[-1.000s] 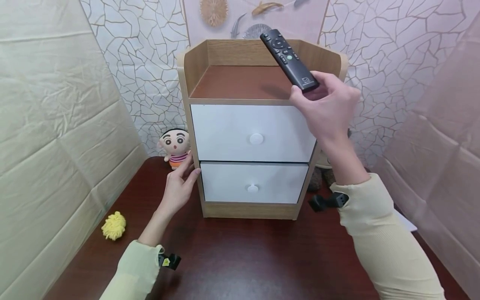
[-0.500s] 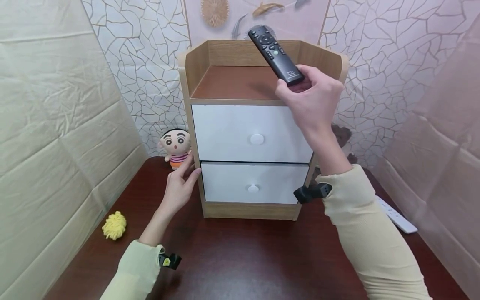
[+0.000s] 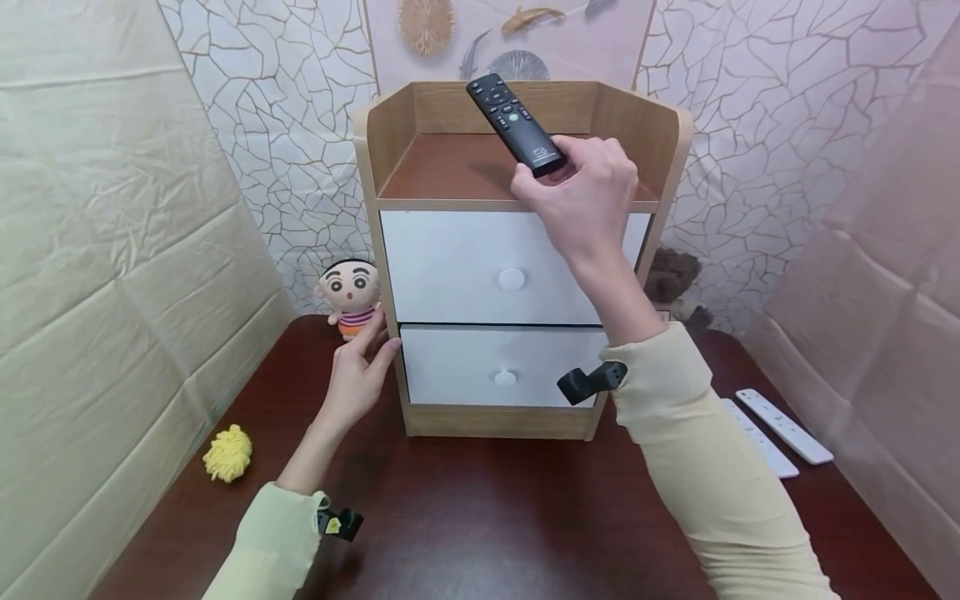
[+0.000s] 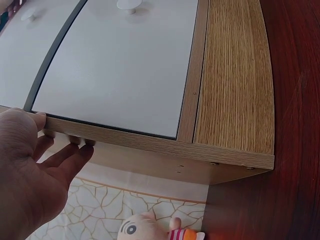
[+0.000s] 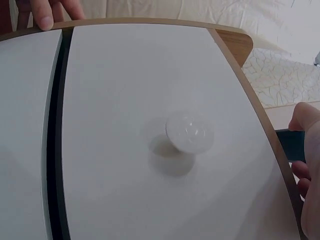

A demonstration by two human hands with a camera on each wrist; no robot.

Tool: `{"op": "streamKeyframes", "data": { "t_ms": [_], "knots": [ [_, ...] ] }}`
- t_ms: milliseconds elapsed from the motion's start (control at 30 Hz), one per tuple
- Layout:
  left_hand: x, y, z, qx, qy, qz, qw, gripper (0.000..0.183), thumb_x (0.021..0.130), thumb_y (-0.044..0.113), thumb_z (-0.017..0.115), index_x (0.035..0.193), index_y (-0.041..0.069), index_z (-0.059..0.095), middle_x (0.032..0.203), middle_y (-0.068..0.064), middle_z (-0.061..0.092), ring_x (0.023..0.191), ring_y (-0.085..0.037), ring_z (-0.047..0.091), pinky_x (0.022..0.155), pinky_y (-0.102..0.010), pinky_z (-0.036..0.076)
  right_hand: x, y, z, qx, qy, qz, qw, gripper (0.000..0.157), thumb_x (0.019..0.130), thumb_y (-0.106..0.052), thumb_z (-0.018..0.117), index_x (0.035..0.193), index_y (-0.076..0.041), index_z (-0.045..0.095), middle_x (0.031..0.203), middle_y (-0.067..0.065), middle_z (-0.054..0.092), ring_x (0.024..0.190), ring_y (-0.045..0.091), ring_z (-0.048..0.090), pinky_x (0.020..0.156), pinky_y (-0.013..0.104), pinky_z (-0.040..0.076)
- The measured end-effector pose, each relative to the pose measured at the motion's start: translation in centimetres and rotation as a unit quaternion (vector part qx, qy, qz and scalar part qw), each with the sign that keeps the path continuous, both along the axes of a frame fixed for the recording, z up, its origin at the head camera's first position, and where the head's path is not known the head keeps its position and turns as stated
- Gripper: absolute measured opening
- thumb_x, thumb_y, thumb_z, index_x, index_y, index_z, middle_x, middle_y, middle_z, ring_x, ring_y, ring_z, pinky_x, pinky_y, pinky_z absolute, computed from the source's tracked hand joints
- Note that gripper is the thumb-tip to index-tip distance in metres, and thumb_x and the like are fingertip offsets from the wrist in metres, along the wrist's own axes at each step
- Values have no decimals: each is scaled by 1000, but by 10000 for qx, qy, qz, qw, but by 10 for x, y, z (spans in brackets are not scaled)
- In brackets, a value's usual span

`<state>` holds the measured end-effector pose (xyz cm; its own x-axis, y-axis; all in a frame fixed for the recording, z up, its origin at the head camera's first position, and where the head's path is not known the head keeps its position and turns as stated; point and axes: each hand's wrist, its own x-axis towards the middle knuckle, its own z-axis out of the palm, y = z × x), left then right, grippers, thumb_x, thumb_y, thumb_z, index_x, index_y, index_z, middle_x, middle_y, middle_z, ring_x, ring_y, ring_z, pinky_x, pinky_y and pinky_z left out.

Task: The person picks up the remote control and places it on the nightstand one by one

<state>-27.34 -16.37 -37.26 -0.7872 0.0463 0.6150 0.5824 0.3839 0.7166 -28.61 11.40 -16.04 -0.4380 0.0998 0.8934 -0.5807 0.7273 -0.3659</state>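
Note:
In the head view a black remote control (image 3: 516, 125) slants over the open top shelf of a small two-drawer cabinet (image 3: 498, 422). My right hand (image 3: 588, 196) holds the remote by its lower end between thumb and fingers, button side showing. It hangs above the shelf's brown surface (image 3: 427, 167), apart from it. My left hand (image 3: 357, 379) holds the cabinet's left edge, thumb at the front and fingers along the side panel (image 4: 150, 157). Both white drawers, the upper one (image 3: 442, 267) and the lower one (image 3: 450, 367), are closed. The right wrist view mostly hides the remote.
A cartoon-boy plush (image 3: 351, 292) stands left of the cabinet, a brown plush (image 3: 672, 275) to its right. A yellow woolly ball (image 3: 228, 453) lies at the table's left edge. Two white remotes (image 3: 783, 425) lie on the right, one partly behind my sleeve. Cloth walls flank the dark table (image 3: 480, 517).
My right hand has carried the black remote leftward, and it is now slightly lower over the shelf. The white remotes have come into view. My left hand has stayed put.

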Motion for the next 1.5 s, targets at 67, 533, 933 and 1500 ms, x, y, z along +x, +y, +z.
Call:
{"op": "streamKeyframes", "data": {
  "t_ms": [67,533,933,1500],
  "knots": [
    [1,0,0,15,-21,2,10000,57,102,5,64,155,2,43,151,-16,51,126,-36,60,98,-41,54,0,-4,1,99,-203,0,9997,33,86,-30,74,105,-3,80,86,11,74,89,27,55,80,39,41],
    [2,2,2,49,-61,26,10000,57,102,4,64,154,2,44,149,-18,53,126,-36,60,98,-42,54,-2,-37,2,892,-763,-361,9924,34,86,-33,69,99,-3,79,87,12,72,84,29,55,77,43,48],
    [2,2,1,122,-125,-33,9998,56,102,4,63,154,0,43,146,-23,54,125,-38,60,98,-42,53,-4,-56,5,1006,-1136,-647,9863,33,85,-39,68,93,-8,77,82,7,70,79,24,56,71,39,49],
    [3,2,2,70,-168,-18,9998,57,102,5,63,155,1,42,148,-22,52,127,-37,59,99,-40,53,-2,-73,15,1029,-1925,-977,9710,32,85,-42,67,91,-11,74,85,3,69,81,23,59,68,36,50]
  ]
}}
